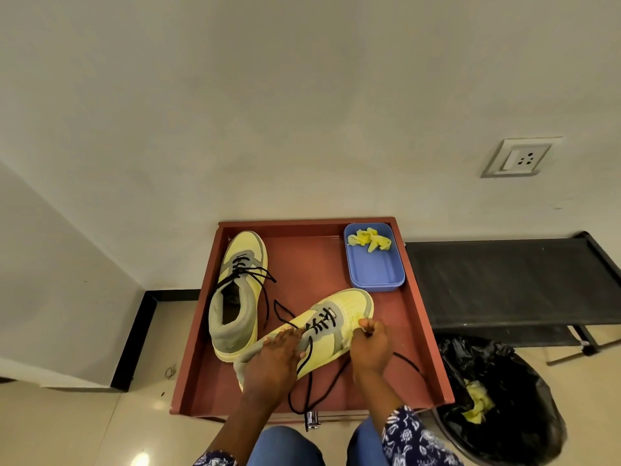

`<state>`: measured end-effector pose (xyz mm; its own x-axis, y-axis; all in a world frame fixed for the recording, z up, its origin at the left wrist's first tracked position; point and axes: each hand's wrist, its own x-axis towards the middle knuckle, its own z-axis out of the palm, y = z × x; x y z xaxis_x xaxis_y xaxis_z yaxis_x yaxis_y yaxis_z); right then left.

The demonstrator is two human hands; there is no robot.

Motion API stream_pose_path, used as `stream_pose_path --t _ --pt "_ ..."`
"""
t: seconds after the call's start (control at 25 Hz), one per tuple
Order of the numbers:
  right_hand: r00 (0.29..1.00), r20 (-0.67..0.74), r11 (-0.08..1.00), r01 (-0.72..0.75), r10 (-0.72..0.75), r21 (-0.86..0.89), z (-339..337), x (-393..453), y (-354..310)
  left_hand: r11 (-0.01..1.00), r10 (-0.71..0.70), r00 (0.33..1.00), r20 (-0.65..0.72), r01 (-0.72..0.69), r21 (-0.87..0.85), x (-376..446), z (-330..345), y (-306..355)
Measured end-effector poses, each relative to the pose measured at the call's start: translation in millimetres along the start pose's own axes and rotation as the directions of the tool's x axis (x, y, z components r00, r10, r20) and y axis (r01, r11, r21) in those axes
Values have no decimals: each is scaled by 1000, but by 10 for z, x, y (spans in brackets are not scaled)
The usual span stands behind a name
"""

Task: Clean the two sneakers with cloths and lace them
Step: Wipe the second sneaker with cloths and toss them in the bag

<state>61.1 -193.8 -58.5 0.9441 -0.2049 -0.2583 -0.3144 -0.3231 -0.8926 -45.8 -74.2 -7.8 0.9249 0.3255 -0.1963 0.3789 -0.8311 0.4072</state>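
Lacing runs halfway up sneaker 2 [322,331]; my left hand [274,361] pinches its lace [304,375], right hand [371,344] grips its side. Sneaker 1 [237,290], at 10 o'clock, looks laced but untied.

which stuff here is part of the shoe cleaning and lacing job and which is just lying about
Job: near sneaker, far sneaker, black lace, yellow cloth in blue tray, left hand, right hand.
Lying about: bin, black bench, wall socket.
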Motion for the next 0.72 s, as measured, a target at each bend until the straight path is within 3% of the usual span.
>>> stream_pose_path --t 0.24,0.36,0.52,0.72 --pt "997 35 981 -65 72 -181 -94 584 -165 1000 4 1000 7 -5 13 -3 -10 4" --pt "996 83 966 14 8 -257 -107 562 -134 1000 -7 1000 15 6 14 1 1 -4" --pt "1000 -4 986 -4 3 -169 -30 82 43 1000 -23 999 26 22 15 -3 -3 14" --pt "989 7 988 -149 150 -46 188 -598 167 999 -19 999 30 18 27 0 0 10"
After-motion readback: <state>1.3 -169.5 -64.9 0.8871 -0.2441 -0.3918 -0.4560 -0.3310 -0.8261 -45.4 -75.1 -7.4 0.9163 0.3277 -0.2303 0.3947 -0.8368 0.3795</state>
